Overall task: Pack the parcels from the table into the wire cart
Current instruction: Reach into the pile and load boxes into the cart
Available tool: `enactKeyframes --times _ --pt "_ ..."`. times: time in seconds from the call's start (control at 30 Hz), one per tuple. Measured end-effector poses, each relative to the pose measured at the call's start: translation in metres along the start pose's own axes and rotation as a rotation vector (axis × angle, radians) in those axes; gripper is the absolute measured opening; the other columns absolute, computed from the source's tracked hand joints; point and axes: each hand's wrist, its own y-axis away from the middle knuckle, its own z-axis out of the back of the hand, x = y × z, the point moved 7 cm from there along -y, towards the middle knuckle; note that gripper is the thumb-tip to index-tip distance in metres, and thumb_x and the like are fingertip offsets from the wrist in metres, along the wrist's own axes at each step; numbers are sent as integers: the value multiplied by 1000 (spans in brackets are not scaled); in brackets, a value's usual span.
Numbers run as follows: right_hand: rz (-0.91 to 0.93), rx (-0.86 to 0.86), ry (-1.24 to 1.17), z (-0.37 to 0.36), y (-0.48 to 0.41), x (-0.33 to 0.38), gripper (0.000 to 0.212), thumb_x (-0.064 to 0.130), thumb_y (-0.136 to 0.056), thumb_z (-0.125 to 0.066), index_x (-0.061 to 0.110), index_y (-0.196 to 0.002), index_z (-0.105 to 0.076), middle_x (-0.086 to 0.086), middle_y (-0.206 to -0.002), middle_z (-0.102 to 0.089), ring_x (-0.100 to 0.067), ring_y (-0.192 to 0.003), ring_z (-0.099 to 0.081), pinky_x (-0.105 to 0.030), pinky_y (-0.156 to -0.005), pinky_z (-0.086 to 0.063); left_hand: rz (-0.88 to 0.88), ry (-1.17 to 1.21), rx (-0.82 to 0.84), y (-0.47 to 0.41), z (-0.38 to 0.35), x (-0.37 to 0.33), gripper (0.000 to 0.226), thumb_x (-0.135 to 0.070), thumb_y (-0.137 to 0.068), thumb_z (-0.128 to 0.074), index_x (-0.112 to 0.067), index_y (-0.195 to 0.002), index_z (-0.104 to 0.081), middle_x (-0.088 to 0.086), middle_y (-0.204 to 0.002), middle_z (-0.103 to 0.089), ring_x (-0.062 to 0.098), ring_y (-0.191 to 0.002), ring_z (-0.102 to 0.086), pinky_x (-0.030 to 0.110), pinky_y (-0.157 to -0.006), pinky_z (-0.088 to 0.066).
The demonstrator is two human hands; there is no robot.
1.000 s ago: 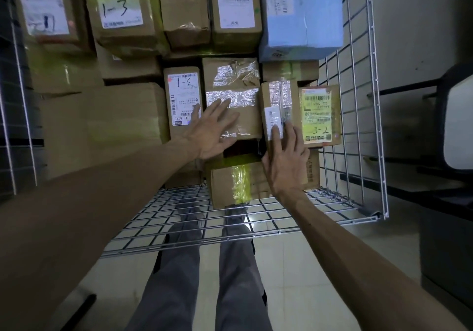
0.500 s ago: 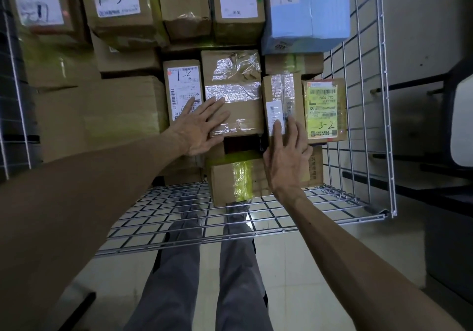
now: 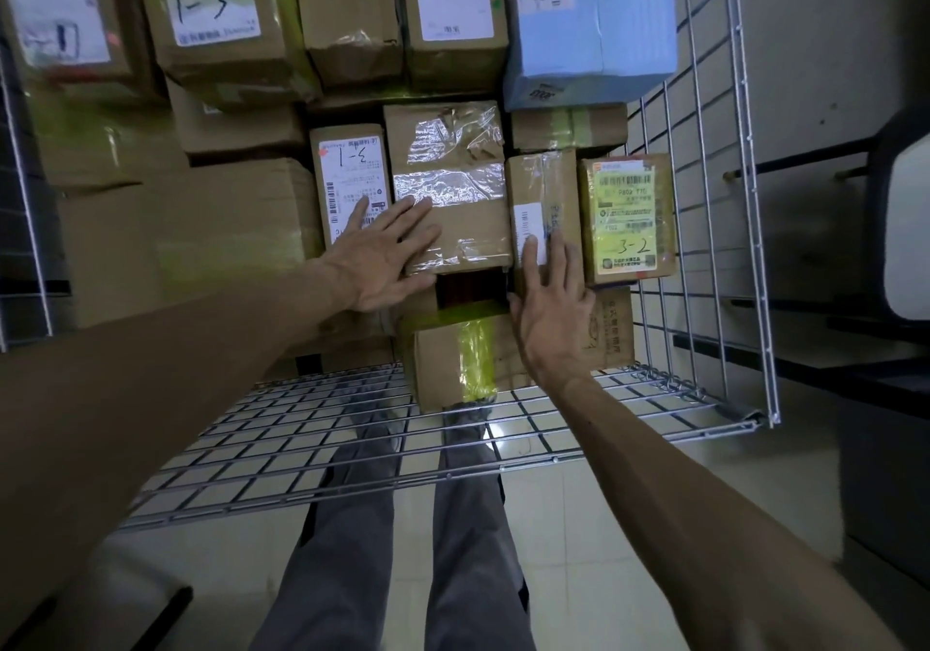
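Observation:
The wire cart (image 3: pixel 704 258) is stacked with cardboard parcels. My left hand (image 3: pixel 387 258) lies flat, fingers straight, across a brown box with shiny clear tape (image 3: pixel 453 167) and the narrow box labelled "1-3" sideways (image 3: pixel 352 182) beside it. My right hand (image 3: pixel 551 298) presses with straight fingers on a slim brown parcel with a small white label (image 3: pixel 541 187). To its right stands a parcel with a yellow label marked "3-2" (image 3: pixel 626 217). Below the hands sits a box with yellow tape (image 3: pixel 463 353).
A light blue box (image 3: pixel 589 21) tops the stack at the right. More labelled cartons fill the back, one marked "1-3" (image 3: pixel 216 6). The cart's wire front panel (image 3: pixel 402 444) lies open toward me above my legs. A dark chair (image 3: pixel 896 227) stands right.
Both hands stay pressed on the same parcels. The view has shifted slightly; the left hand slid a little to the right across the taped box.

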Motion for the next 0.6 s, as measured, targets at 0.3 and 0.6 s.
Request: enactKeyframes --times 0.3,0.6 --pt "32 58 14 -5 -8 -5 75 54 -101 -34 28 -157 9 -3 -165 14 -29 -151 3 -58 -103 -40 56 117 31 0 10 -4 66 -59 -100 -29 -30 -157 -14 0 -165 13 18 -152 10 52 -121 6" --pt "6 123 -115 29 -1 -8 56 30 -106 -35 24 -156 -12 -8 -163 -6 -34 -142 -24 -55 -102 -43 88 205 19 30 34 -13 63 -52 -101 -37 -23 -155 -22 5 -166 7 23 -153 0 47 -121 3"
